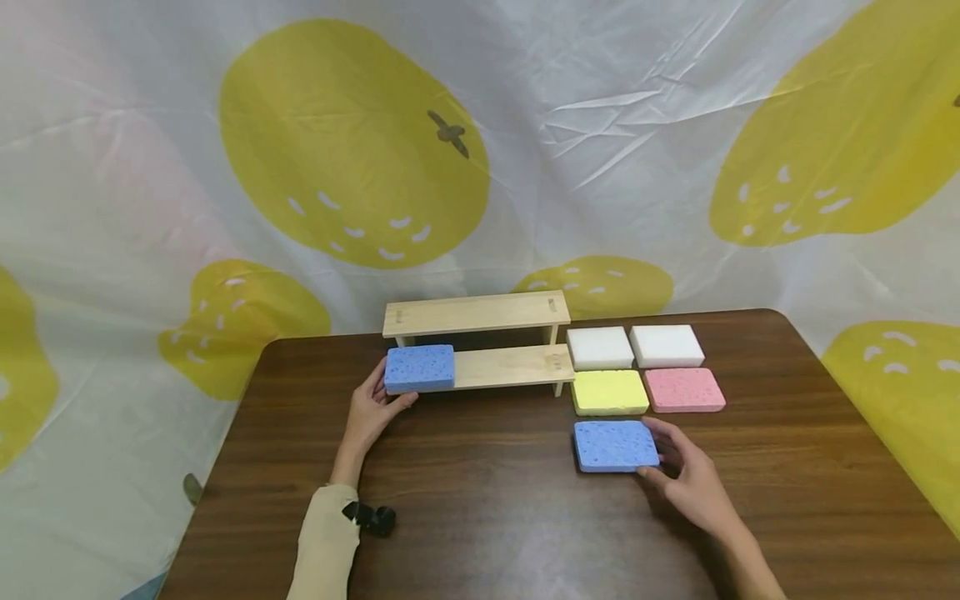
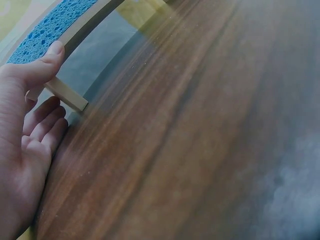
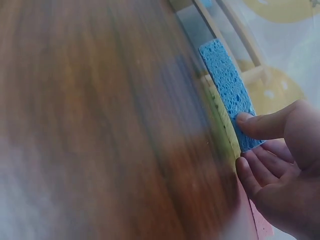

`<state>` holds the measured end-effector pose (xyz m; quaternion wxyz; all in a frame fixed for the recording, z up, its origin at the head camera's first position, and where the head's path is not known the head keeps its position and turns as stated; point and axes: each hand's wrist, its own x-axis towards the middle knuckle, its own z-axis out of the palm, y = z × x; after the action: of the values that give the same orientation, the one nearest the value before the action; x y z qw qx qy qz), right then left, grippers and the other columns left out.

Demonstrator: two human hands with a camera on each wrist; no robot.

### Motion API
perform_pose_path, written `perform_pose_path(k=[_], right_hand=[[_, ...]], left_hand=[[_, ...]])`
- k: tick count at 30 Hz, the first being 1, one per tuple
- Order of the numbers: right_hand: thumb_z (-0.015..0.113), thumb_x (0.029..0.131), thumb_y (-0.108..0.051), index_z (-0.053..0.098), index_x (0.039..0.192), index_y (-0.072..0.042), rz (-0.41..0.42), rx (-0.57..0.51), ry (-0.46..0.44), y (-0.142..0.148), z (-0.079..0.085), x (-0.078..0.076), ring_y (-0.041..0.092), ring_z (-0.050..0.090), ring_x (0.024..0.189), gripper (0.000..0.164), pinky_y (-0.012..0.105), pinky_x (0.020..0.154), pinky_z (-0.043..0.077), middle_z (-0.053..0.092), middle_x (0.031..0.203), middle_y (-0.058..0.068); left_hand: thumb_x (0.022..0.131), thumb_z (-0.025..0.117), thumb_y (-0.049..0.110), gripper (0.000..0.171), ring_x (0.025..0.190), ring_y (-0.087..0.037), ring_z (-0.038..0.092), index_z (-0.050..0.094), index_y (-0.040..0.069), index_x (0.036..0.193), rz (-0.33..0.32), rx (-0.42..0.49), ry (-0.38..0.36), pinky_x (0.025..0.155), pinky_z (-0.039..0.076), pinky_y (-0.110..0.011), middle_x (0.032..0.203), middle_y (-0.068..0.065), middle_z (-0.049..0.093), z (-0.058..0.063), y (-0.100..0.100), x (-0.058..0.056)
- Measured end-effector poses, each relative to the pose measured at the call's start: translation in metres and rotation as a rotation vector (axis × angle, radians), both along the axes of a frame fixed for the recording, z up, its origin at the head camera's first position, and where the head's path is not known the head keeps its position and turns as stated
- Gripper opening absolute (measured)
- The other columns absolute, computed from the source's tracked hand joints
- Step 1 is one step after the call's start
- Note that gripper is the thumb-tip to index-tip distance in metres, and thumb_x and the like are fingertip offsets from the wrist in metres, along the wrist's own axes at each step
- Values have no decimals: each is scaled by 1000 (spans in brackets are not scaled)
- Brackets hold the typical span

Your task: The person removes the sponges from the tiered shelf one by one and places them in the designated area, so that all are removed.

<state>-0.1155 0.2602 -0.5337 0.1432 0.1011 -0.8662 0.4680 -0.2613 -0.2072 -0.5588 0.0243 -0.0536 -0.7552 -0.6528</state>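
At the left end of the lower wooden shelf [image 1: 510, 367] lies a blue sponge [image 1: 420, 367]. My left hand [image 1: 369, 417] holds this sponge at its left end, the thumb along the front edge; in the left wrist view the other fingers [image 2: 47, 117] hang below the shelf board. A second blue sponge [image 1: 617, 446] is held just above the table by my right hand [image 1: 693, 479], which pinches its right end between thumb and fingers. In the right wrist view that blue sponge [image 3: 227, 87] appears tilted, with a yellow sponge behind it.
Behind the lower shelf stands a higher wooden tier [image 1: 476, 314]. Right of the shelf, a yellow sponge [image 1: 610, 392] and a pink sponge [image 1: 685, 390] lie before two white sponges [image 1: 600, 347]. The brown table [image 1: 480, 492] meets a fruit-patterned curtain [image 1: 517, 167] at the back.
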Motion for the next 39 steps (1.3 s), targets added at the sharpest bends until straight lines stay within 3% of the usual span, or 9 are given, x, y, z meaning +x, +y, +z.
perform_pose_path(k=[19,30,34,35,39], right_hand=[[81,76,12,58,135,3,-30,48,-24,10,-3,0,-15,49,112,64,5,87,47,65,128,25],[81,78,8,56,137,2,-27,94,-41,11,-3,0,-7,53,114,64,5,88,46,64,130,24],[81,77,9,56,137,3,-37,111,-39,10,-4,-2,7,60,115,65,6,87,47,64,131,25],[82,77,9,56,136,3,-37,109,-33,11,-5,-2,8,60,115,66,6,87,47,64,131,26],[83,73,13,53,136,7,-8,49,1,11,-5,-1,-2,57,117,70,6,87,47,61,132,32]], left_hand=[[87,80,4,87,138,-29,49,31,6,159,8,-2,2,94,44,-5,159,-16,42,1,2,0],[84,85,16,92,137,-27,51,32,-1,157,6,-6,91,97,43,-6,156,-27,41,-4,2,-2],[85,83,14,90,139,-29,48,31,4,159,5,-22,46,97,41,-5,159,-20,41,-3,1,-2],[86,82,11,90,140,-29,47,30,4,159,0,-22,24,98,41,-5,159,-19,40,2,1,0],[87,80,7,88,141,-28,47,30,5,159,-1,-25,0,97,41,-4,160,-16,40,2,1,1]])
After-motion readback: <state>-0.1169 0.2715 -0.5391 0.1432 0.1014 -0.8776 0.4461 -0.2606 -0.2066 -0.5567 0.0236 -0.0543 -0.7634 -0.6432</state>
